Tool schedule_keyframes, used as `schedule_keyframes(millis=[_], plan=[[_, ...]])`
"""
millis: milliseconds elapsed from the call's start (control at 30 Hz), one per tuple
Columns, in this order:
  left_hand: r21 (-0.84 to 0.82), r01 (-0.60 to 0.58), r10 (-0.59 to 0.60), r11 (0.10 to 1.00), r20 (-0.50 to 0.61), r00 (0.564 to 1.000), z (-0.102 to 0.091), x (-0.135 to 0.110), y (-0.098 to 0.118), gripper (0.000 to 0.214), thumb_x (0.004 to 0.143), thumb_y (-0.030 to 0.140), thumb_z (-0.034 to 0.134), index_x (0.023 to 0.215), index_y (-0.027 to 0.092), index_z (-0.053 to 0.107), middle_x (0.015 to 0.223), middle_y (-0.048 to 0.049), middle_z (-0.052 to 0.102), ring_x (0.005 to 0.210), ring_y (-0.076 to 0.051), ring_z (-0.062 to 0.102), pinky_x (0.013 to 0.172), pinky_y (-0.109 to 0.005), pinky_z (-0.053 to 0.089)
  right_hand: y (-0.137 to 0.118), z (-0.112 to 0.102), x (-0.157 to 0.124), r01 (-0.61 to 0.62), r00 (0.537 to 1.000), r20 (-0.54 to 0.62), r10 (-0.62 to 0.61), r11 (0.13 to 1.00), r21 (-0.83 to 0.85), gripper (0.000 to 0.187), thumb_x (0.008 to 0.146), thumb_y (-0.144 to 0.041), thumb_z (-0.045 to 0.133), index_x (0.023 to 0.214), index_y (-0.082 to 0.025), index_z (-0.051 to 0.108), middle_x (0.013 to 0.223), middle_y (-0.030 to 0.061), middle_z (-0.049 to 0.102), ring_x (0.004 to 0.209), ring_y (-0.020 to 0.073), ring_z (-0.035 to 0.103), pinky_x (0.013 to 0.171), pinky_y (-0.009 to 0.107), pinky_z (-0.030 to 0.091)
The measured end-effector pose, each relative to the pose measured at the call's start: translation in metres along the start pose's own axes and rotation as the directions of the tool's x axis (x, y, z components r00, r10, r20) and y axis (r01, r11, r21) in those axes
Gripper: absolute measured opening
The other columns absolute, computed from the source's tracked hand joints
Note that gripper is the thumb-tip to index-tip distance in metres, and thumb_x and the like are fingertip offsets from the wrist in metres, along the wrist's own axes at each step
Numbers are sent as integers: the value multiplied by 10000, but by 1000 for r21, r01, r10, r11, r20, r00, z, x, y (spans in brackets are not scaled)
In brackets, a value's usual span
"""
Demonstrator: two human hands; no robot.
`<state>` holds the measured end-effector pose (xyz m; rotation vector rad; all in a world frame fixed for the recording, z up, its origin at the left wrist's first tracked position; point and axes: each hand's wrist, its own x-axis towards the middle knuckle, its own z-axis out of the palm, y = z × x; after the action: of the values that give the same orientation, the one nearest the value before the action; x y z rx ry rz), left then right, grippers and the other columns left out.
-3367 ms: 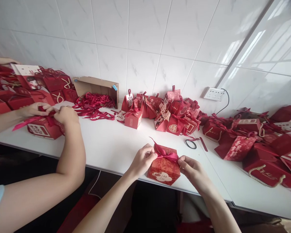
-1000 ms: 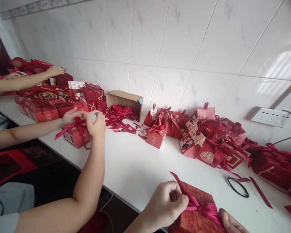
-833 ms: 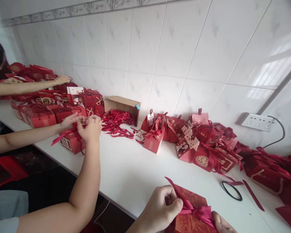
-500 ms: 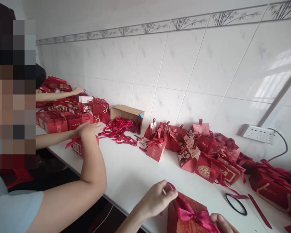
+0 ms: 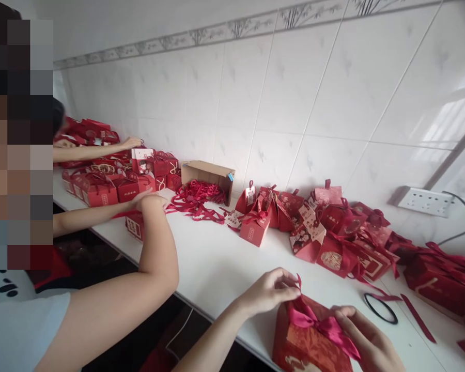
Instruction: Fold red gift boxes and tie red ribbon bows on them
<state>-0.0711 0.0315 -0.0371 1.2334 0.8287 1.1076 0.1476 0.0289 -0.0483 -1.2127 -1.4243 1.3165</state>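
Note:
A red gift box point(image 5: 308, 349) with a gold pattern stands at the near edge of the table. A magenta ribbon bow point(image 5: 313, 321) is tied across its top. At the bow's left side, my left hand point(image 5: 269, 293) pinches the ribbon, and a thin tip of it sticks up past the fingers. My right hand point(image 5: 366, 336) is closed on the bow's right side, thumb and fingertips against the ribbon and the box's upper edge. Part of the box's right side is hidden behind that hand.
Finished-looking red boxes point(image 5: 333, 258) crowd along the tiled wall. A roll-like black ring point(image 5: 380, 308) and a cut ribbon strip point(image 5: 418, 318) lie to the right. Loose ribbons spill from a cardboard box point(image 5: 208, 170). Co-workers' arms point(image 5: 158, 243) reach over the table at left.
The view has shifted slightly. My left hand has moved up a little with the ribbon end, and my right hand has come further into view on the bow.

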Motion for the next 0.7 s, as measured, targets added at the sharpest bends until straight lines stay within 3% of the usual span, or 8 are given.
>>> schedule_keyframes(millis=[233,333,433,567,700], plan=[[-104,46,-39,993,66,997,1,0,7,534,674,300,722,1158,192,524,873,-21,589,790,-121,553,737,-241,401,-19,8,2,85,993,-85,-83,996,22,322,670,-473,709,724,-192,560,659,1,555,577,126,508,528,231,417],[-65,17,-13,998,57,998,2,5,12,450,710,297,690,1121,194,538,833,-9,583,755,-109,543,692,-223,390,-25,7,10,136,988,-83,-134,990,24,313,660,-450,722,719,-191,557,675,1,552,585,123,505,535,238,416],[-2,-40,40,999,69,997,3,12,18,302,699,313,700,929,160,577,818,-17,586,756,-114,542,688,-222,391,-32,6,19,193,980,-61,-192,981,27,293,651,-409,739,748,-199,559,729,1,553,642,130,519,570,243,429],[-12,-35,37,999,151,988,5,21,27,270,704,357,683,734,142,522,731,-28,597,706,-126,549,663,-237,409,-44,6,33,212,976,48,-213,977,30,298,626,-378,762,778,-199,579,839,9,548,691,124,520,595,243,424],[1,-9,9,1000,192,981,2,23,33,161,722,251,622,813,146,542,746,-26,619,673,-114,552,629,-226,397,-51,7,47,104,955,274,-117,993,59,325,599,-369,774,808,-193,600,827,3,559,627,102,493,573,250,396]])
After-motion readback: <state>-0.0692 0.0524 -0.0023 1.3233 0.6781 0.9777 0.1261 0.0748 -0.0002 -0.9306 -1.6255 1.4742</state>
